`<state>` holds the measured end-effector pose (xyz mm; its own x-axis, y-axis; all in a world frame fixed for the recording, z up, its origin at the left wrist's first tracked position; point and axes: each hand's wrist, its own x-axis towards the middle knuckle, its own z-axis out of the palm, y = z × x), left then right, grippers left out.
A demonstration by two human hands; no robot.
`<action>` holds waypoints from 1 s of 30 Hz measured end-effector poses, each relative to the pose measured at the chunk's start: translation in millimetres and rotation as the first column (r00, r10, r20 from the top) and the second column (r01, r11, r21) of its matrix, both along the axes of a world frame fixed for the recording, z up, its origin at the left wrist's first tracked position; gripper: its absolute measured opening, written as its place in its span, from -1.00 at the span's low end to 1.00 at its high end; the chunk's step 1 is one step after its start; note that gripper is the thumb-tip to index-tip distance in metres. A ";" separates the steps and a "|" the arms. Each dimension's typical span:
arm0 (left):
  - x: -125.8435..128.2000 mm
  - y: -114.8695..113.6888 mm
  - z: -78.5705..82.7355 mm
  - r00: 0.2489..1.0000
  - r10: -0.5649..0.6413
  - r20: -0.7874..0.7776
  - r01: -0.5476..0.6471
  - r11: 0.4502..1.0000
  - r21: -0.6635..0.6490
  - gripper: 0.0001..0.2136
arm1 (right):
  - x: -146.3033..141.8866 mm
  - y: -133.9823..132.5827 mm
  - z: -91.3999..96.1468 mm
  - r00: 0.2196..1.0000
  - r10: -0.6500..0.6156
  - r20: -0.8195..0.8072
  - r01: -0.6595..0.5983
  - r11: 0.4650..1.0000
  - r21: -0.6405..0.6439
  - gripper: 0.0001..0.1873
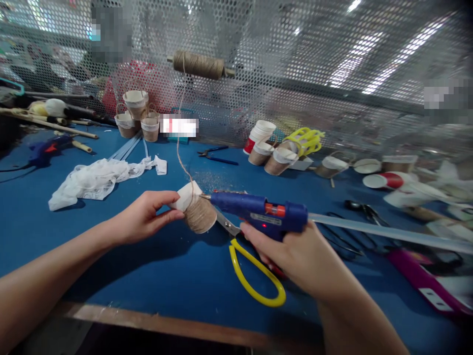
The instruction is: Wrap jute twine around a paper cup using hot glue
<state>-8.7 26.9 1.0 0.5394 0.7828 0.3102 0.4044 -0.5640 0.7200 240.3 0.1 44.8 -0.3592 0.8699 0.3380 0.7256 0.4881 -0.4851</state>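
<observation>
My left hand (153,214) pinches the white upper part of a small paper cup (201,215), tilted and partly wound with brown twine. From the cup a strand of twine (180,148) runs up to a spool (201,65) on the mesh panel. My right hand (291,251) grips a blue hot glue gun (258,209), its nozzle at the cup's side by the edge of the winding. A long clear glue stick (388,232) sticks out of the gun's back. Scissors with yellow handles (256,283) lie beneath the gun, partly hidden.
Twine-wrapped cups (136,104) are stacked at the back left, others (281,160) at the back right. White lace (96,180) lies left, near a second glue gun (50,148). Pliers (218,155) lie behind the cup. A purple object (424,281) is at right.
</observation>
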 end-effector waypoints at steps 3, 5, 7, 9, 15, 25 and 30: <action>-0.9 -1.3 0.6 1.000 -0.011 0.007 0.011 1.000 0.000 -0.85 | -1.0 -2.4 2.1 1.000 -0.008 0.023 0.011 0.991 -0.131 -0.66; -1.1 -1.5 0.3 1.000 -0.009 0.006 0.009 1.000 0.006 -0.85 | -1.8 -3.8 2.8 0.999 -0.038 0.026 0.043 0.973 -0.227 -0.58; -1.0 -1.1 -0.3 1.000 -0.010 0.006 0.010 1.000 0.013 -0.85 | -2.7 -3.8 2.9 0.998 -0.060 0.021 0.063 0.960 -0.272 -0.58; -0.9 -0.3 -1.1 1.000 -0.013 0.003 0.013 1.000 0.010 -0.85 | -3.9 -2.5 2.8 0.998 -0.066 0.001 0.064 0.957 -0.284 -0.60; -1.3 0.8 -2.4 1.000 0.005 -0.010 -0.004 1.000 0.010 -0.84 | -6.8 1.2 1.8 0.992 -0.087 -0.095 0.052 0.946 -0.321 -0.65; -4.0 0.8 -5.5 1.000 0.000 -0.020 0.001 1.000 0.021 -0.83 | -10.6 1.6 4.1 0.988 -0.079 -0.136 0.035 0.952 -0.304 -0.66; -2.8 -0.1 -3.6 1.000 -0.010 -0.020 0.011 1.000 0.028 -0.84 | -10.1 4.0 2.2 0.986 -0.116 -0.123 0.070 0.941 -0.331 -0.66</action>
